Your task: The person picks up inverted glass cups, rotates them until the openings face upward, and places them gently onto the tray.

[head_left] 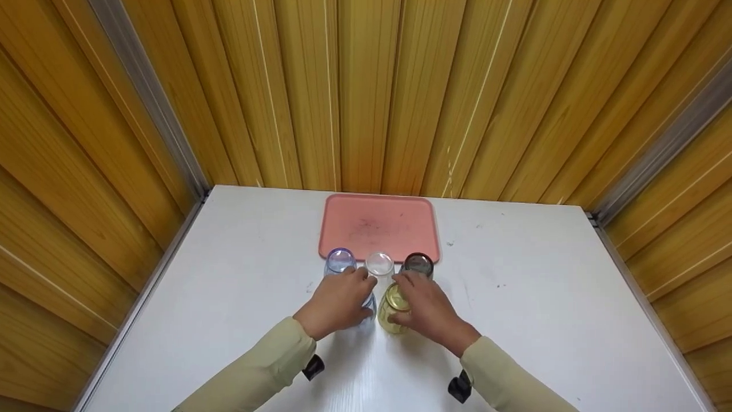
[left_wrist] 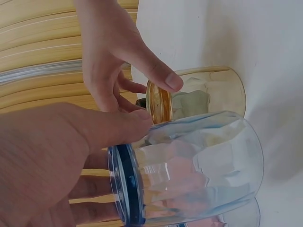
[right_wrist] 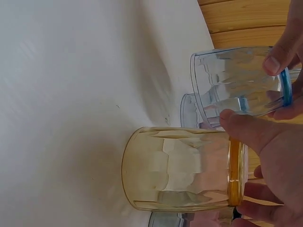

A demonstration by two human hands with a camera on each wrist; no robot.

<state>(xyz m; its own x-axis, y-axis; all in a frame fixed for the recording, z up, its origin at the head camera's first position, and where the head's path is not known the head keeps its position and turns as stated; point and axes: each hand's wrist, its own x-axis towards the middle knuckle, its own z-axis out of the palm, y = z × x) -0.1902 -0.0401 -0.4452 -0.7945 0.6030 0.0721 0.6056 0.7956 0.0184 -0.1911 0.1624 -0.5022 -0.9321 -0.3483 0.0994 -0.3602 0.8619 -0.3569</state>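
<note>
My left hand (head_left: 339, 300) holds a light-blue glass (left_wrist: 203, 170) near its thick base, thumb on one side and fingers on the other. The glass stands upside down on the white table. Beside it, my right hand (head_left: 428, 304) grips an upside-down yellow glass (right_wrist: 180, 170) in the same way, around the base end. Just behind them is a row of three more upturned glasses: a blue-violet one (head_left: 341, 258) at left, a clear one (head_left: 380, 264) in the middle and a dark grey one (head_left: 419, 264) at right. My hands partly cover the outer ones.
A pink tray (head_left: 377, 214) with dark smudges lies flat behind the glasses. The white table (head_left: 240, 269) extends to both sides. Wood-patterned panels (head_left: 366, 97) close off the back and sides, with metal rails in the corners.
</note>
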